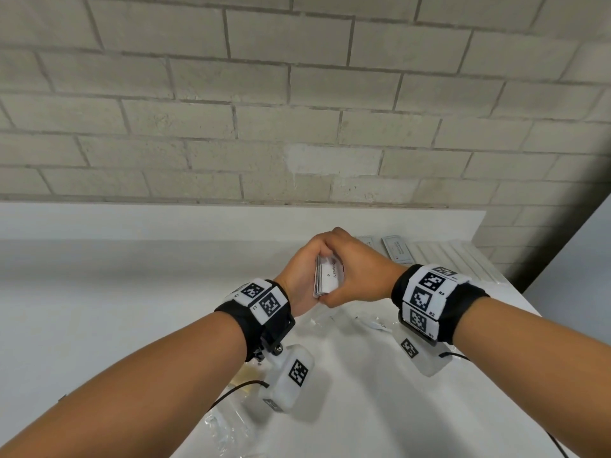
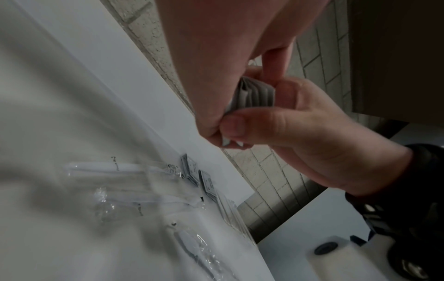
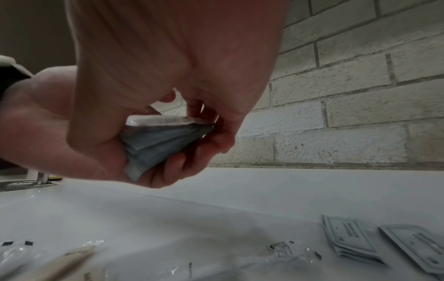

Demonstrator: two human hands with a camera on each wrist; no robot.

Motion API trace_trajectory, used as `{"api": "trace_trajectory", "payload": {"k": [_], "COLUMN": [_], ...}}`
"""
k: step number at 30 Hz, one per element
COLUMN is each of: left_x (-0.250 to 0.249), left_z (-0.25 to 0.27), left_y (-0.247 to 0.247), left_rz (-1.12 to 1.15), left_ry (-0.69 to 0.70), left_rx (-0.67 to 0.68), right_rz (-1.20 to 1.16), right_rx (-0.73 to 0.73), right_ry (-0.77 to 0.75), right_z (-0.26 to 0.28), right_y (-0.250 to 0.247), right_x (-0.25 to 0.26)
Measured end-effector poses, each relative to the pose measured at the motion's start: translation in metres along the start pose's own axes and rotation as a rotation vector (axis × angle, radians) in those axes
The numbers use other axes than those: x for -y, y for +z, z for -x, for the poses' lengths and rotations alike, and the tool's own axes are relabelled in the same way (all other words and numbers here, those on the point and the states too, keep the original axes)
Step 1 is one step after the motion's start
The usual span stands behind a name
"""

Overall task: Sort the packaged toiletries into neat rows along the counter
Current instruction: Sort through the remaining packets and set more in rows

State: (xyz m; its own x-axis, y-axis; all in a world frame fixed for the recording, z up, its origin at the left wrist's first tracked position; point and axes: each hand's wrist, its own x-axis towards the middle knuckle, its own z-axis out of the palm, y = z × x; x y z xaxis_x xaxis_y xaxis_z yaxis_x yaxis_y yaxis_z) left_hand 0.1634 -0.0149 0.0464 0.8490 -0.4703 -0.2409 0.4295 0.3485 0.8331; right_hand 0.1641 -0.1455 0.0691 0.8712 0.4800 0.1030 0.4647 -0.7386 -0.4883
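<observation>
Both hands hold one stack of white toothpaste sachets point(image 1: 327, 279) upright above the white counter point(image 1: 132, 309). My left hand point(image 1: 305, 272) curls round the stack's left side, and my right hand point(image 1: 352, 276) wraps it from the right, thumb at its near end. In the left wrist view the sachet stack point(image 2: 254, 95) shows its fanned edges, and the right hand's thumb point(image 2: 250, 123) presses along its lower edge. From the right wrist the stack point(image 3: 156, 140) sits pinched between both palms. Two sachet piles point(image 1: 398, 249) point(image 3: 348, 235) lie flat at the back right.
A row of long white packets point(image 1: 456, 256) lines the counter's far right end, near its edge. Clear-wrapped toothbrushes point(image 2: 108, 167) and crumpled clear bags point(image 1: 228, 428) lie loose under and in front of my wrists. A brick wall point(image 1: 297, 110) backs the counter.
</observation>
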Motion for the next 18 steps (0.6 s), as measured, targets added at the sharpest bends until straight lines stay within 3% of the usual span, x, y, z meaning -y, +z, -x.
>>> {"api": "trace_trajectory", "payload": {"k": [6,10,14,18], "left_x": [-0.001,-0.003,-0.005,-0.012], "left_z": [-0.011,-0.022,-0.037,-0.061], "left_y": [-0.002,-0.009,-0.024,-0.038], "left_rz": [-0.093,-0.336,-0.511,-0.479], "left_ry": [-0.060,-0.016,0.005,-0.017], "left_rx": [-0.063,-0.185,-0.101,-0.121], "right_rz": [0.060,0.090,0.147,0.116], "right_rx": [0.032,0.056,0.125,0.219], "right_ry": [-0.017,-0.001,0.039,0.109], "right_z": [-0.012,-0.021,-0.032,-0.055], "right_y": [0.002,0.004,0.004,0.001], "right_x": [-0.011,-0.024,-0.038,-0.056]}}
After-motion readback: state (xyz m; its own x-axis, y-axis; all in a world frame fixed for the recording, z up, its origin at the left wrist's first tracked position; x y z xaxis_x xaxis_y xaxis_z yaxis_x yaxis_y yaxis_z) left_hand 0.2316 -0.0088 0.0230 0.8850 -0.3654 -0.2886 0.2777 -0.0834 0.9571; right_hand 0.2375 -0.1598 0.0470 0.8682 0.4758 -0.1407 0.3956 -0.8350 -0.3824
